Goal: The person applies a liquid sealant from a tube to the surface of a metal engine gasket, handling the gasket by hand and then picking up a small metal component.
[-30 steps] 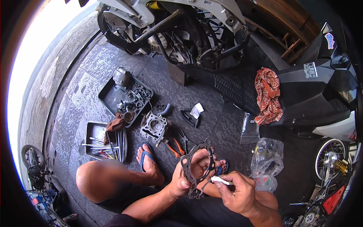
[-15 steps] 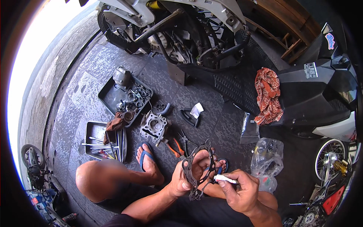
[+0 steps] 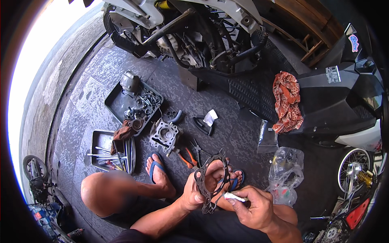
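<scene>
Pinching a small white tube [image 3: 234, 197] beside a dark ring-shaped gasket [image 3: 200, 184] clamped by left hand [image 3: 192, 194] fingers, the right hand [image 3: 258, 205] seems mid-coating, next needing steady aim

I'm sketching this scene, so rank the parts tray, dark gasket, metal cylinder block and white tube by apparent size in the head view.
Largest to smallest:
1. parts tray
2. dark gasket, by its outline; nearer the camera, so it may look enlarged
3. metal cylinder block
4. white tube
</scene>
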